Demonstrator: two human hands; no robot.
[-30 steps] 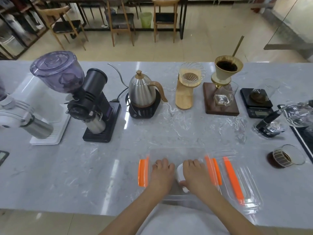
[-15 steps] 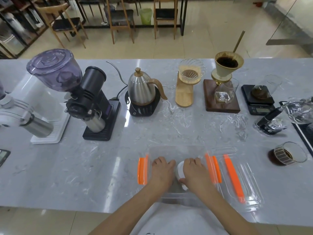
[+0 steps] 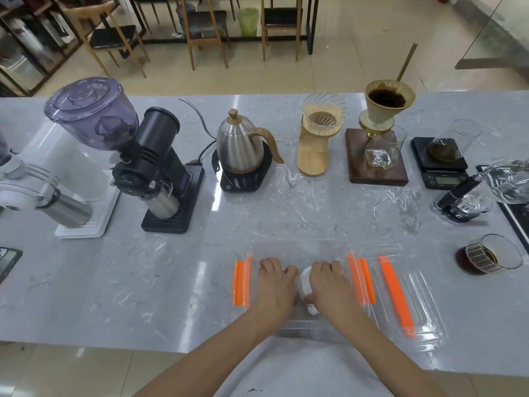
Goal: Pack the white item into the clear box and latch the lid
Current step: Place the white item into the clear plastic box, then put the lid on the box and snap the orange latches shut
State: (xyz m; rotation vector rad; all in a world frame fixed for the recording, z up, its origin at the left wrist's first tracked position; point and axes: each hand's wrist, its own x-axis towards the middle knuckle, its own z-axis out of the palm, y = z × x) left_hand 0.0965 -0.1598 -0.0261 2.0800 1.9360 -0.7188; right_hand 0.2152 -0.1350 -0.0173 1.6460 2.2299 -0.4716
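A clear box (image 3: 300,247) with orange latches stands at the near edge of the grey counter. Both my hands are inside it. My left hand (image 3: 276,285) and my right hand (image 3: 329,285) close around a white item (image 3: 305,285), which shows only between them. The clear lid (image 3: 412,299) with orange strips lies flat on the counter, just right of the box.
Behind the box stand a black grinder (image 3: 160,173), a steel kettle (image 3: 240,150), a wooden dripper stand (image 3: 315,138) and a filter cone with coffee (image 3: 386,107). A scale (image 3: 438,164) and a glass of coffee (image 3: 486,256) are at the right.
The hands stay on the white item in the box. Only the head camera has shifted slightly.
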